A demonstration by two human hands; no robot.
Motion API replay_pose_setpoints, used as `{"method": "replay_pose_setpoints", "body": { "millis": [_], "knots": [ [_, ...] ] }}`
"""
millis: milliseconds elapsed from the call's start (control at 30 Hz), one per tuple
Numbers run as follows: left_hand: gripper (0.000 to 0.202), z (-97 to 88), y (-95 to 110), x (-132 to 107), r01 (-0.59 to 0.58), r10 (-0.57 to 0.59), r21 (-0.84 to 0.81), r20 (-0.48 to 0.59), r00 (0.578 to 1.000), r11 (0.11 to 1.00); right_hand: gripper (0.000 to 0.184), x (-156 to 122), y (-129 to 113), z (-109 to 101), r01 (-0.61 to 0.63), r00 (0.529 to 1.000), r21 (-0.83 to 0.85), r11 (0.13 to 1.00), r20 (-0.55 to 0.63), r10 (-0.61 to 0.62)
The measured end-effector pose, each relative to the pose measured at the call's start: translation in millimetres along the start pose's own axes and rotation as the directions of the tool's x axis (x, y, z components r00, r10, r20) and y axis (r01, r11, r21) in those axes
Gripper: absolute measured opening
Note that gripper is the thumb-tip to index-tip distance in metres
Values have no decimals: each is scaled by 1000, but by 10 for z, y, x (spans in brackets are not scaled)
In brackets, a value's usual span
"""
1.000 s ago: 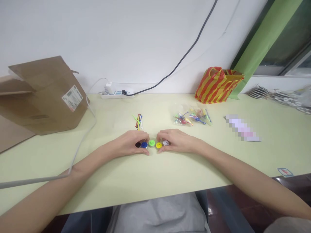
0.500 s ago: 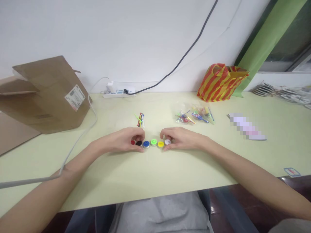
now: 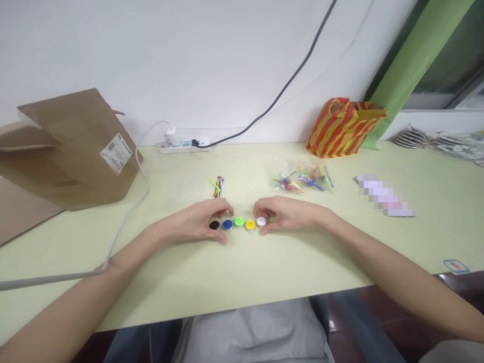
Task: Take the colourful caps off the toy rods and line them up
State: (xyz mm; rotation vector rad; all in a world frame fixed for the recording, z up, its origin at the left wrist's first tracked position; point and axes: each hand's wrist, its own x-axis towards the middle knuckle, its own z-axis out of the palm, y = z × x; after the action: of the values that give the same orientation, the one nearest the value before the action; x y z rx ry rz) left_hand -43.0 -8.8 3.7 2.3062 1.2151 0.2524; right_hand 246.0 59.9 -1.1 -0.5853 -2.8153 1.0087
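A short row of small round pieces lies on the table, each with a raised middle, several on clear bases. From left come a black piece (image 3: 214, 225), a blue piece (image 3: 227, 225), a bright green piece (image 3: 239, 222), a yellow piece (image 3: 250, 226) and a white piece (image 3: 261, 222). My left hand (image 3: 206, 220) curves around the black end, thumb and fingers apart, its fingertips reaching towards the blue one. My right hand (image 3: 282, 214) rests at the other end, thumb and curled fingers apart on either side of the white piece. Whether either hand touches a piece is unclear.
Thin coloured plastic sticks (image 3: 218, 186) lie behind the row. Clear bags of colourful parts (image 3: 302, 179) are further right, before a striped bag (image 3: 342, 128). A cardboard box (image 3: 86, 151) stands left, a power strip (image 3: 185, 146) by the wall. A white cable (image 3: 124, 222) crosses my left forearm.
My left hand has shifted a little to the right and its fingers have spread wider; the red piece there is now hidden. My right hand has moved slightly right. The row looks unmoved.
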Motion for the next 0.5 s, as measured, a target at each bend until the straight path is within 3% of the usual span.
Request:
{"method": "replay_pose_setpoints", "body": {
  "millis": [200, 500],
  "knots": [
    [35, 151, 89, 41, -154, 168, 144, -90, 982, 978, 20, 2, 19, 8, 1, 1000, 48, 999, 7, -2],
    [21, 189, 79, 66, -189, 218, 239, -101, 971, 952, 29, 61, 66, 72, 5, 1000, -13, 1000, -24, -6]
  ]
}}
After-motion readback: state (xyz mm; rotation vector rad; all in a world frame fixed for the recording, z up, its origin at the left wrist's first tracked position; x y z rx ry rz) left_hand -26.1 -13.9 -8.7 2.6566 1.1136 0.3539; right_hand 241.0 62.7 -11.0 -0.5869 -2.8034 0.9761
